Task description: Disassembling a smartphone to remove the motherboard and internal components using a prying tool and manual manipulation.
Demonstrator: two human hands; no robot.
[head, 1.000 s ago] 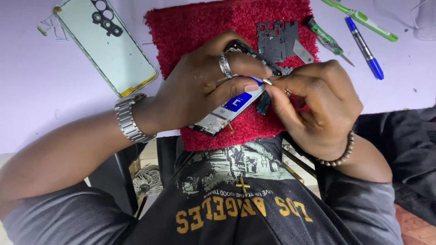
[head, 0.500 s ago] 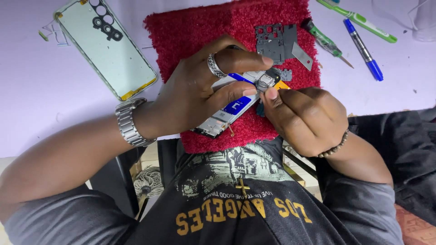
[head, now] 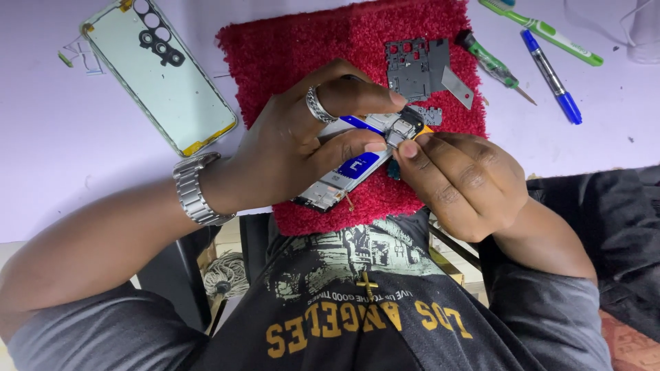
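My left hand [head: 289,148], with a ring and a metal wristwatch, grips an opened phone body [head: 350,168] that has a blue-labelled battery. It holds the phone over a red fluffy mat [head: 302,48]. My right hand [head: 460,182] is closed at the phone's upper end, with its thumb and fingertips pinching a small metal part [head: 399,134] there. Most of the phone is hidden under my fingers.
A pale green phone back cover [head: 161,75] lies on the lilac table at the left. Grey metal plates [head: 416,65] rest on the mat's far right. A green screwdriver [head: 491,65], a blue pen [head: 550,75] and a green pen [head: 543,31] lie to the right.
My right hand has shifted from the phone's side to its upper end and now pinches a small part there. My left hand has re-gripped the phone and turned it slightly.
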